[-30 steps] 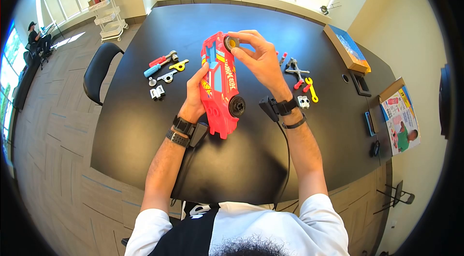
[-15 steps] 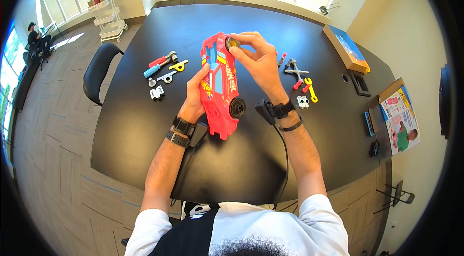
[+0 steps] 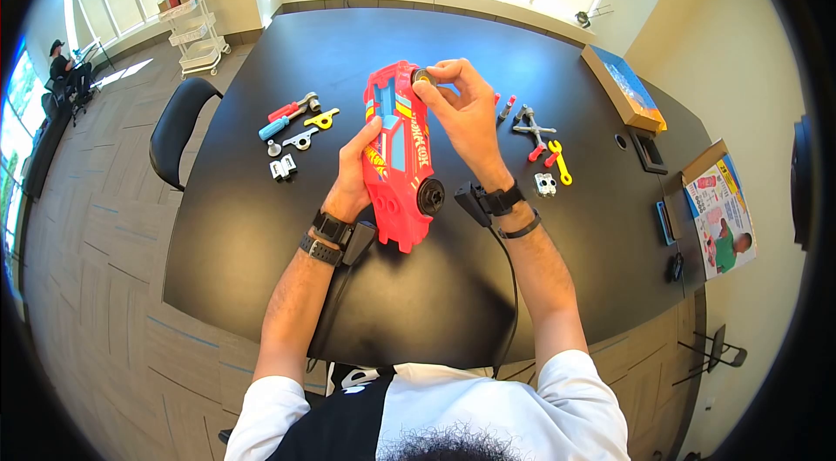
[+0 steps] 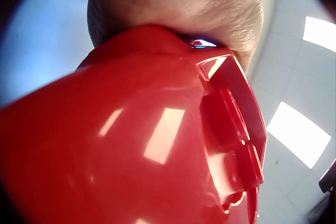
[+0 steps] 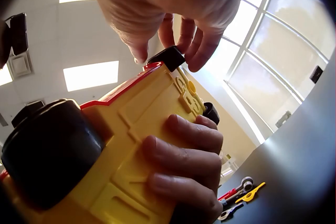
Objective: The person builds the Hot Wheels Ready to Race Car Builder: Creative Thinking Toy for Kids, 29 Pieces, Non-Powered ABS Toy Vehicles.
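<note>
In the head view a red toy car [image 3: 402, 167] with blue windows and yellow decals is held above the table. My left hand [image 3: 355, 167] grips its left side, and in the right wrist view the left fingers [image 5: 181, 153] wrap onto its yellow underside [image 5: 142, 129]. My right hand [image 3: 466, 117] pinches the black wheel [image 5: 166, 58] at the car's far right corner between thumb and fingers. Another black wheel [image 3: 431, 196] sits at the near right corner. Up close in the left wrist view, the red body [image 4: 126, 129] hides most of the left hand [image 4: 173, 3].
Left on the black table [image 3: 261, 261] lie red and blue-handled tools [image 3: 292, 114], a yellow piece [image 3: 323, 118] and grey parts [image 3: 283, 167]. At right are a grey cross-shaped tool [image 3: 534, 128], a yellow wrench [image 3: 562, 161], a white block [image 3: 546, 184] and an open box [image 3: 627, 87].
My right hand has turned slightly at the far wheel, its wrist shifting a little left, and covers more of the wheel. The car has moved slightly, still in my left hand.
</note>
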A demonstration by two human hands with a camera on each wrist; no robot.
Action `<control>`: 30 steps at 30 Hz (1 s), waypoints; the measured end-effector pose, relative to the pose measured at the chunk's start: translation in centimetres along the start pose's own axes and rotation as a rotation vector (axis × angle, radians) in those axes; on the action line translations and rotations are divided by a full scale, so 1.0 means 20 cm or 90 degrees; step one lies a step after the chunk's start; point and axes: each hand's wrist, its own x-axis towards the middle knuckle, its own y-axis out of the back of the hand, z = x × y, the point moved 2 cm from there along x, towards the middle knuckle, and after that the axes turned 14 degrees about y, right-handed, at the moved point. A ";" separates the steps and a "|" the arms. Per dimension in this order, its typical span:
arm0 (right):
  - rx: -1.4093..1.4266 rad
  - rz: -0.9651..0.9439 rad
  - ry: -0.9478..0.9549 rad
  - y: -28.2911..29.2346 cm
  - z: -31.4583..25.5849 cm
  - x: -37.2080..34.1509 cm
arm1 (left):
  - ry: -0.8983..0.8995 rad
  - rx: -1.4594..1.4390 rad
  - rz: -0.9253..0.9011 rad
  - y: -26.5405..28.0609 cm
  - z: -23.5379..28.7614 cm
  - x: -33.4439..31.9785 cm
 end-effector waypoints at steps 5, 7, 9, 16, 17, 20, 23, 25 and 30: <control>-0.189 -0.005 0.002 0.16 0.02 -0.01 | -0.025 -0.005 -0.008 0.03 0.01 0.01; -0.195 0.045 -0.005 0.25 0.03 0.01 | -0.026 -0.009 -0.014 0.04 0.02 0.02; -0.177 0.128 -0.044 0.36 0.04 0.05 | -0.028 -0.018 -0.024 0.04 0.02 0.01; -0.530 -0.019 -0.144 0.70 0.22 0.09 | -0.038 -0.016 -0.016 0.05 0.03 0.02; -0.530 -0.019 -0.144 0.76 0.30 0.06 | -0.037 -0.018 -0.009 0.05 0.03 0.02; -0.760 -0.272 -0.032 0.90 0.59 -0.09 | -0.029 -0.026 -0.003 0.06 0.02 0.02; -0.864 -0.429 0.091 0.95 0.72 -0.22 | -0.025 -0.029 -0.009 0.03 0.02 0.01; -0.922 -0.521 -0.007 0.99 0.80 -0.26 | -0.028 -0.027 -0.011 0.04 0.02 0.01; -0.927 -0.570 -0.121 1.03 0.84 -0.30 | -0.018 -0.008 -0.015 0.09 0.02 0.03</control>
